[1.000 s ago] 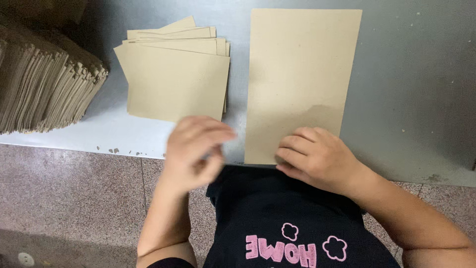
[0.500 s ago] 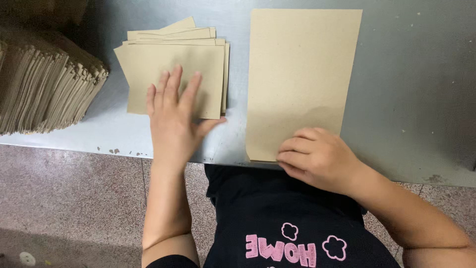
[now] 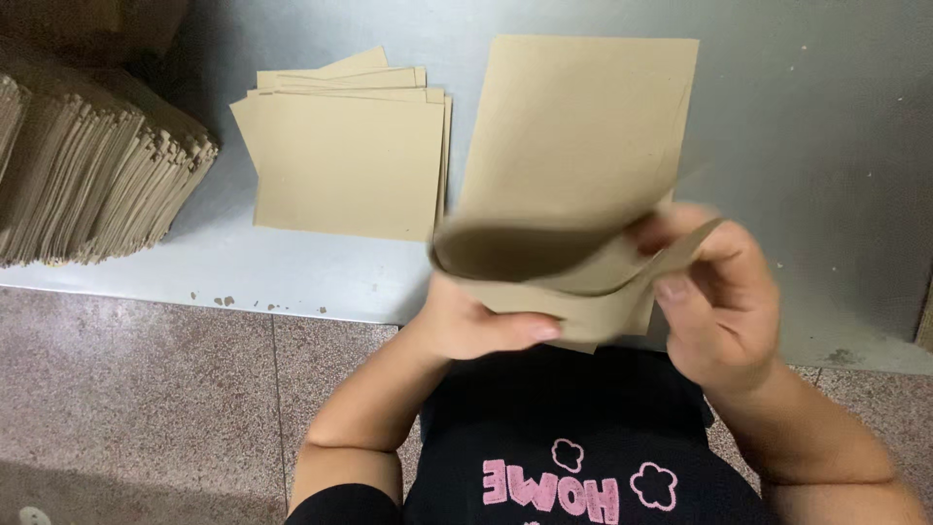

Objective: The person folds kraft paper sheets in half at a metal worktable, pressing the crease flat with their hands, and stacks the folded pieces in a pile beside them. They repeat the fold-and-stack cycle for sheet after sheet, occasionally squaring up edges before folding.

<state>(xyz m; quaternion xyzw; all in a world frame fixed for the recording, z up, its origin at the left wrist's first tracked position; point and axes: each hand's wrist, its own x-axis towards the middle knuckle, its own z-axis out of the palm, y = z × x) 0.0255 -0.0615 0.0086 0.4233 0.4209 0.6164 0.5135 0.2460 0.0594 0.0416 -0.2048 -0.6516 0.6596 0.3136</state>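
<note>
Half a second ago left hand [image 3: 476, 326] lay flat on the small sheet pile [image 3: 345, 160]; now it is off it, under the near end of the tall tan sheet [image 3: 583, 126], thumb pinching it. Right hand [image 3: 719, 292], earlier resting on that end, now grips it too, fingers on top. Near end is lifted and curled off the table [image 3: 826, 117], at its front edge; far end lies flat. Pile sits uncovered just left of the sheet. Big paper stack [image 3: 87, 165] at the table's left edge.
</note>
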